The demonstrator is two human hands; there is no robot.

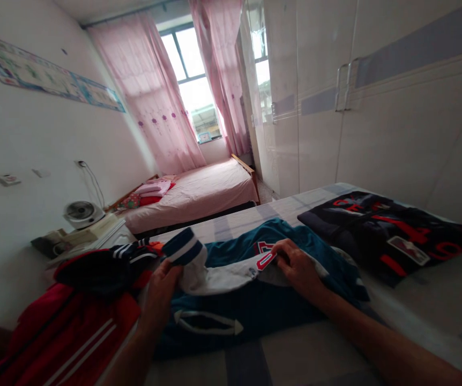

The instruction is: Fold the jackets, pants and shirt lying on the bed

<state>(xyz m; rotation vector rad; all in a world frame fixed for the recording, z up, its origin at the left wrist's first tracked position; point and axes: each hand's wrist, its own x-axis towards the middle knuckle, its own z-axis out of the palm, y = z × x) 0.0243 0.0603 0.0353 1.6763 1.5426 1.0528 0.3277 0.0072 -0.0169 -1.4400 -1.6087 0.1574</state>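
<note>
A teal and white jacket (235, 308) lies spread on the checked bed sheet (315, 359) in front of me. My left hand (162, 289) is closed on its white sleeve, whose striped navy cuff (185, 246) sticks up above my fingers. My right hand (299, 265) presses and pinches the jacket fabric beside a red and white patch (265, 260). A white drawstring (209, 321) lies on the teal cloth near me.
A red jacket with white stripes (70, 332) is heaped at the left. A folded black garment with red lettering (387, 233) lies at the right. Beyond are a pink bed (202, 193), a small fan (82, 213) on a side table, and white wardrobes (375, 107).
</note>
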